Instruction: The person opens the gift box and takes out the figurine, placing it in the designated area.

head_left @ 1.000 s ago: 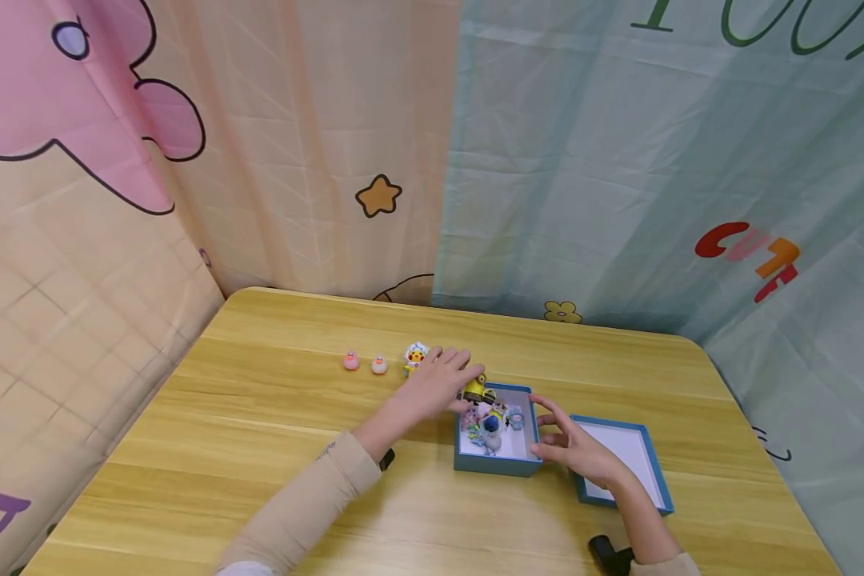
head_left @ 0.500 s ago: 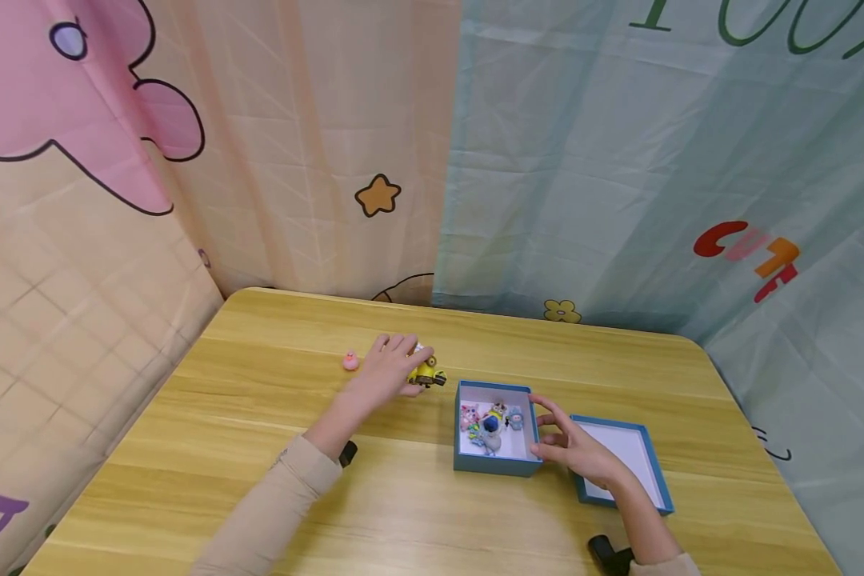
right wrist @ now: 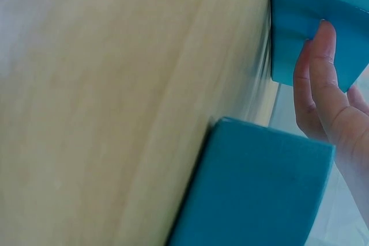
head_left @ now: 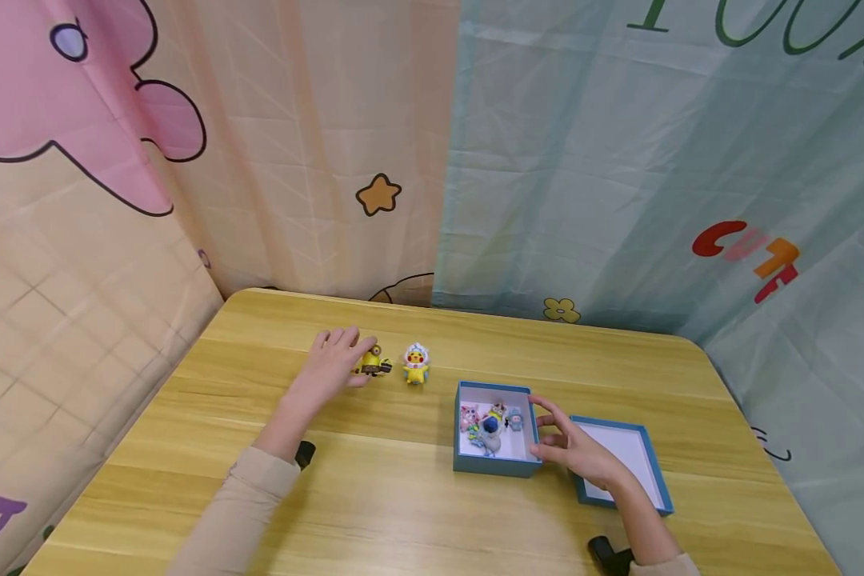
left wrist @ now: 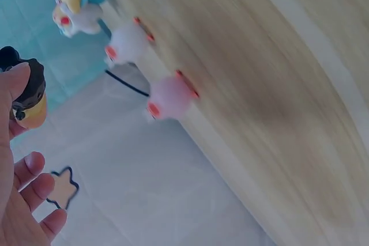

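In the head view, the left hand (head_left: 329, 364) grips a small yellow figurine (head_left: 371, 362) at about 10 o'clock from a blue box (head_left: 493, 464) on the wooden table (head_left: 403, 520); a yellow figure in a white hood (head_left: 416, 364) stands near it, at its 3 o'clock. Small toys lie inside the box. The right hand (head_left: 574, 450), grasping nothing, rests relaxed fingers against the box's 3 o'clock side, with a blue lid (head_left: 622, 456) just beyond, also towards 3 o'clock. In the left wrist view, the thumb presses on the figurine's dark part; the hooded figure is at its 1 o'clock, a pale pink toy (left wrist: 128, 43) at 2 and a pinker toy (left wrist: 171, 97) at 3. In the right wrist view, nearly straight fingertips touch the box wall towards 1 o'clock, while the lid sits towards 5.
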Demonstrator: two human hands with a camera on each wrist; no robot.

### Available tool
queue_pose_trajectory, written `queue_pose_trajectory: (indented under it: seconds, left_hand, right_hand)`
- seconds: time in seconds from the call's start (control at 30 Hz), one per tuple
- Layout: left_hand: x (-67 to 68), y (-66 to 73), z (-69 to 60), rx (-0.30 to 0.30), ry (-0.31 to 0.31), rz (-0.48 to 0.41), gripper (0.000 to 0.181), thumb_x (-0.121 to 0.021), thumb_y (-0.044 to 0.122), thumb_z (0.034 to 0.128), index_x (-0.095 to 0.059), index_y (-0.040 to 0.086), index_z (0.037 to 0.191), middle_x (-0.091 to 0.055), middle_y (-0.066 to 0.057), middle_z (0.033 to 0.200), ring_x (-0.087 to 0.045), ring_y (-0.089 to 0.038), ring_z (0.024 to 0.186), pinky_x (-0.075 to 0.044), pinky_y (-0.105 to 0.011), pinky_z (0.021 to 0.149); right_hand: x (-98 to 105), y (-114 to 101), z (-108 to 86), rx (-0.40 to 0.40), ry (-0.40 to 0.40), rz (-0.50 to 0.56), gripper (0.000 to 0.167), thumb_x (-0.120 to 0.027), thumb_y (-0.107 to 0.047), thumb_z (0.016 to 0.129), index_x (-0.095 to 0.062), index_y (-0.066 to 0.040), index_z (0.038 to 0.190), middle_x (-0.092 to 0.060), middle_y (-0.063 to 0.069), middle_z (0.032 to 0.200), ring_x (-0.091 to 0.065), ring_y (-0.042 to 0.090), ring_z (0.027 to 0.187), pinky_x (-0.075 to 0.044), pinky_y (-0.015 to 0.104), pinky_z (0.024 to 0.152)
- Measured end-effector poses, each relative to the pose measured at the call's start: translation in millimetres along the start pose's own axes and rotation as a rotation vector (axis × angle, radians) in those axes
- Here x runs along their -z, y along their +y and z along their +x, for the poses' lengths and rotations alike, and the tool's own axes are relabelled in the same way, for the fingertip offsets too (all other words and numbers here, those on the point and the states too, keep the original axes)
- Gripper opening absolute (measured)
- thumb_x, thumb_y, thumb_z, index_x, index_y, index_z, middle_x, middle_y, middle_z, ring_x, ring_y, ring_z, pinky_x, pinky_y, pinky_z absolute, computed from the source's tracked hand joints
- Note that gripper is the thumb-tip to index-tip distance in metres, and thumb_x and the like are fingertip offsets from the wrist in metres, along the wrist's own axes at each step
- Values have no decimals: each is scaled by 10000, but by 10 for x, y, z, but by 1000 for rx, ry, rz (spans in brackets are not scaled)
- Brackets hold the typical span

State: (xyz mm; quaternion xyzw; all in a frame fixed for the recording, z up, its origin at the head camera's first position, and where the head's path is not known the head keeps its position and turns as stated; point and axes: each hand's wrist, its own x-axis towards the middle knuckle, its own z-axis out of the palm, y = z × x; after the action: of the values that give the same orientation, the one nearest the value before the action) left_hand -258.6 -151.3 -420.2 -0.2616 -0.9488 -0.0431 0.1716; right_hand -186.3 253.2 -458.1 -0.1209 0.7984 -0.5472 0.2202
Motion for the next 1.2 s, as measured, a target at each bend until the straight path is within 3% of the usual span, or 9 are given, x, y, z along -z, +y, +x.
queue_pose_trajectory:
  seconds: [0.17, 0.33, 0.5, 0.83, 1.2]
  left_hand:
    - [30, -203, -102, 56, 18, 19, 524, -775, 328, 691, -537, 144, 1121, -390, -57, 899, -394, -272, 857, -314, -462, 814]
    - [23, -371, -205, 135, -20, 20, 565, -768, 307, 704, -537, 109, 1180, -395, -84, 918, -385, -290, 874, -307, -483, 816]
    - [-32, -514, -308, 171, -30, 39, 581, -773, 311, 694, -540, 103, 1185, -395, -96, 921, -380, -294, 851, -307, -464, 767]
    - [-136, -709, -433, 183, -101, 75, 563, -759, 317, 713, -550, 96, 1187, -408, -100, 913, -383, -288, 844, -302, -436, 723]
    - [-213, -799, -380, 157, -144, 95, 552, -753, 309, 714, -547, 103, 1183, -441, -121, 966, -410, -314, 893, -308, -447, 742]
  right_hand:
    - [0, -9, -6, -10, 12, -16, 744, -614, -186, 874, -144, -186, 1452, -298, 248, 1301, -472, 339, 1072, -423, 386, 869]
    - [2, -13, -12, -8, 10, -9, 750, -616, -191, 873, -141, -184, 1453, -294, 250, 1302, -473, 342, 1075, -424, 386, 866]
    - [-3, -19, -11, -7, 8, 2, 752, -621, -188, 869, -147, -195, 1453, -291, 245, 1308, -466, 342, 1083, -421, 388, 869]
    - [-5, -19, -8, 1, 3, -6, 754, -615, -179, 873, -135, -173, 1454, -294, 256, 1299, -465, 329, 1061, -423, 367, 855]
    - [3, -29, -19, 12, -9, -11, 757, -610, -178, 877, -123, -160, 1456, -287, 273, 1300, -466, 322, 1052, -426, 351, 843]
